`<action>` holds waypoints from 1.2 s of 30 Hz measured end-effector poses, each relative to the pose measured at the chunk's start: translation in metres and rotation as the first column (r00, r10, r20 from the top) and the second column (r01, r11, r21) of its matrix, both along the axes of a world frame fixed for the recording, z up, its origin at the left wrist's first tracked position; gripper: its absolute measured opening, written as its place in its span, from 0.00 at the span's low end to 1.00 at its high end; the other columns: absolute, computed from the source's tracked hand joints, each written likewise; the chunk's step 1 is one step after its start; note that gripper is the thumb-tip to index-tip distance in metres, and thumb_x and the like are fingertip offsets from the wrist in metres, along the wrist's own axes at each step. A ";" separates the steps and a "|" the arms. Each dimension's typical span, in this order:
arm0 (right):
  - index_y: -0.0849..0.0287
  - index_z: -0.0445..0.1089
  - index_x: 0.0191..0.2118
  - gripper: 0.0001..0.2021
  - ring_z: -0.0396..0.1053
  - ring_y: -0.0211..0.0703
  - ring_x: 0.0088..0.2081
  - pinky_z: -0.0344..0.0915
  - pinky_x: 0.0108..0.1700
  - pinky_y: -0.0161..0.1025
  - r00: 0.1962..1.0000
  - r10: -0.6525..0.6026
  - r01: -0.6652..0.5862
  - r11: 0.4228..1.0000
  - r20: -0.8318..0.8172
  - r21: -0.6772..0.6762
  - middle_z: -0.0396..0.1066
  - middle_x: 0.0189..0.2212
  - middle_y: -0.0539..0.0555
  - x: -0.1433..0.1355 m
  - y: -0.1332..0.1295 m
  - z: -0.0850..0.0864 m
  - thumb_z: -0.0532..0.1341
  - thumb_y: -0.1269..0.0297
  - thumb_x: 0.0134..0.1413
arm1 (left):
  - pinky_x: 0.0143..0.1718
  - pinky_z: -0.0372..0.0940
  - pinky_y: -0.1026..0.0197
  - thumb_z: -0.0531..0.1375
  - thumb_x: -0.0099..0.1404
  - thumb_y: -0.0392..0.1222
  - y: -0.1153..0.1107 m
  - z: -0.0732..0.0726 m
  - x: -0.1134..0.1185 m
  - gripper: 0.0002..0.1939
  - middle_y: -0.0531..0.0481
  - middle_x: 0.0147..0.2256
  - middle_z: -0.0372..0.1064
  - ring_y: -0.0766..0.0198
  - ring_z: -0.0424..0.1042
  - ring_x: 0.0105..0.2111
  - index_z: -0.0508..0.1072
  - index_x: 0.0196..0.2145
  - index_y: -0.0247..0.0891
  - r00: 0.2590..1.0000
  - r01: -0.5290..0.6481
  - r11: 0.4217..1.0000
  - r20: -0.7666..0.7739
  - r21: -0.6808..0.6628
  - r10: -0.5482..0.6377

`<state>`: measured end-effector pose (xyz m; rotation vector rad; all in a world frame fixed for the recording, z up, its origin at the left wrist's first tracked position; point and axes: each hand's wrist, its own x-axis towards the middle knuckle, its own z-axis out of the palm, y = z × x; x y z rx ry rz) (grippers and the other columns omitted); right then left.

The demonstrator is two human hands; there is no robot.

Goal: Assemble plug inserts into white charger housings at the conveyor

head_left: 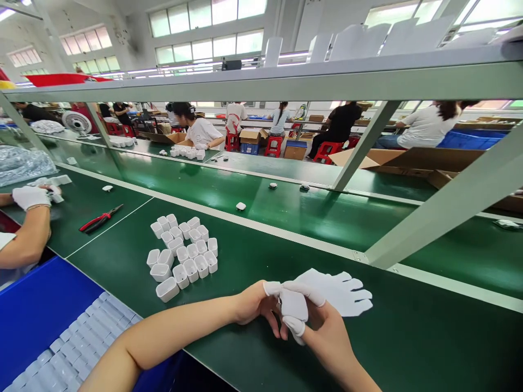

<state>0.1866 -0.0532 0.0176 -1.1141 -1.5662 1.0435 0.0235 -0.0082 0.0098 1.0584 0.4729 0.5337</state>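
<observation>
Both hands meet at a small white plastic piece with a rounded square face. My right hand grips it between thumb and finger, both wearing white finger covers. On its left side, my left hand pinches the edge, with a white cover on a fingertip. The lower fingers of my left hand curl beneath it, partly hidden. Just behind my hands a white glove lies flat on the green table. To the left stand several white plastic cups, grouped close together with their openings up.
A blue bin of white parts sits at the lower left. Pliers lie near a co-worker's gloved hand. Small white pieces rest on the green belt. A slanted metal post rises at right under a shelf.
</observation>
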 end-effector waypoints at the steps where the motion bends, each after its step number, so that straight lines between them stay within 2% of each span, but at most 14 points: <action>1: 0.54 0.71 0.46 0.20 0.71 0.53 0.45 0.69 0.48 0.46 1.000 0.002 -0.003 1.000 -0.027 -0.024 0.73 0.44 0.57 0.000 0.000 0.000 0.68 0.53 0.47 | 0.15 0.58 0.67 0.57 0.49 0.71 0.000 0.000 0.000 0.35 0.46 0.20 0.68 0.69 0.65 0.16 0.71 0.26 0.29 1.000 0.007 1.000 0.024 -0.014 -0.006; 5: 0.55 0.71 0.45 0.21 0.71 0.55 0.45 0.69 0.49 0.47 0.998 0.026 -0.029 0.998 -0.056 -0.059 0.74 0.43 0.58 0.001 0.001 0.006 0.68 0.52 0.46 | 0.15 0.58 0.68 0.61 0.47 0.69 0.001 0.001 -0.001 0.33 0.47 0.20 0.68 0.69 0.64 0.16 0.71 0.26 0.29 1.000 0.019 0.999 0.021 -0.026 -0.019; 11: 0.55 0.70 0.47 0.21 0.73 0.50 0.40 0.72 0.42 0.43 0.993 0.119 -0.120 0.987 -0.018 -0.107 0.73 0.42 0.56 0.000 0.002 0.015 0.66 0.55 0.47 | 0.16 0.60 0.66 0.59 0.47 0.70 0.000 -0.004 0.002 0.34 0.46 0.21 0.69 0.67 0.66 0.17 0.71 0.27 0.29 1.000 0.015 0.999 -0.013 -0.038 -0.015; 16: 0.55 0.71 0.48 0.21 0.72 0.51 0.41 0.71 0.44 0.45 0.995 0.096 -0.094 0.989 0.012 -0.115 0.73 0.41 0.57 0.002 0.003 0.015 0.67 0.56 0.47 | 0.16 0.62 0.65 0.55 0.49 0.75 -0.001 -0.010 0.005 0.38 0.45 0.22 0.68 0.67 0.66 0.18 0.70 0.29 0.29 0.999 0.005 1.000 -0.033 -0.012 -0.005; 19: 0.55 0.70 0.50 0.24 0.72 0.53 0.44 0.71 0.47 0.46 0.991 0.113 -0.123 0.980 -0.072 -0.158 0.73 0.43 0.58 0.003 0.003 0.015 0.67 0.53 0.47 | 0.14 0.59 0.68 0.56 0.45 0.77 -0.001 -0.004 0.004 0.40 0.46 0.21 0.68 0.69 0.64 0.17 0.69 0.27 0.30 1.000 0.019 1.000 -0.011 -0.002 -0.019; 23: 0.55 0.68 0.54 0.30 0.72 0.53 0.44 0.70 0.49 0.46 0.987 0.083 -0.108 0.977 -0.139 -0.184 0.74 0.43 0.58 0.003 0.002 0.014 0.69 0.49 0.45 | 0.15 0.60 0.68 0.64 0.42 0.71 -0.004 0.006 0.002 0.35 0.49 0.18 0.66 0.69 0.65 0.16 0.68 0.24 0.31 0.998 0.034 0.998 -0.061 0.045 -0.031; 27: 0.55 0.68 0.55 0.34 0.73 0.54 0.42 0.71 0.45 0.46 0.994 0.012 -0.027 0.989 -0.104 -0.144 0.74 0.42 0.60 0.001 0.003 0.010 0.71 0.46 0.42 | 0.19 0.63 0.66 0.61 0.45 0.74 -0.005 0.004 -0.001 0.36 0.50 0.19 0.68 0.69 0.66 0.17 0.69 0.27 0.32 0.990 -0.004 0.988 -0.139 0.153 0.026; 29: 0.55 0.68 0.55 0.34 0.72 0.54 0.43 0.70 0.47 0.47 0.996 -0.017 0.006 0.992 -0.086 -0.124 0.74 0.43 0.60 0.001 0.005 0.008 0.70 0.45 0.43 | 0.22 0.63 0.66 0.56 0.52 0.73 0.000 0.005 -0.008 0.35 0.48 0.20 0.68 0.69 0.66 0.18 0.70 0.25 0.31 0.976 -0.037 0.959 -0.195 0.281 0.095; 32: 0.55 0.68 0.55 0.32 0.70 0.54 0.48 0.66 0.54 0.48 0.998 -0.024 0.016 0.992 -0.064 -0.123 0.73 0.45 0.59 0.005 0.010 0.005 0.67 0.45 0.47 | 0.29 0.65 0.64 0.49 0.65 0.62 0.018 0.015 -0.026 0.30 0.45 0.24 0.71 0.66 0.70 0.25 0.74 0.27 0.31 0.937 -0.087 0.838 -0.242 0.538 0.252; 34: 0.55 0.69 0.55 0.29 0.69 0.53 0.49 0.64 0.56 0.49 0.998 -0.029 0.021 0.989 -0.050 -0.148 0.73 0.44 0.57 0.009 0.015 0.000 0.63 0.44 0.51 | 0.39 0.66 0.61 0.52 0.65 0.50 0.031 0.025 -0.040 0.19 0.43 0.37 0.75 0.61 0.72 0.38 0.76 0.39 0.32 0.923 -0.015 0.758 -0.282 0.652 0.261; 35: 0.55 0.69 0.54 0.27 0.69 0.52 0.48 0.63 0.56 0.50 0.998 -0.040 0.033 0.985 -0.044 -0.167 0.73 0.44 0.57 0.011 0.018 -0.002 0.61 0.43 0.54 | 0.45 0.65 0.59 0.56 0.62 0.45 0.037 0.028 -0.045 0.18 0.43 0.45 0.73 0.58 0.71 0.45 0.74 0.46 0.35 0.915 0.066 0.717 -0.328 0.694 0.234; 36: 0.55 0.70 0.53 0.26 0.69 0.51 0.47 0.63 0.56 0.50 0.998 -0.056 0.048 0.981 -0.039 -0.188 0.73 0.43 0.56 0.013 0.021 -0.005 0.58 0.43 0.56 | 0.49 0.63 0.56 0.60 0.58 0.41 0.042 0.030 -0.049 0.23 0.43 0.51 0.69 0.55 0.68 0.50 0.70 0.52 0.37 0.903 0.171 0.670 -0.387 0.722 0.186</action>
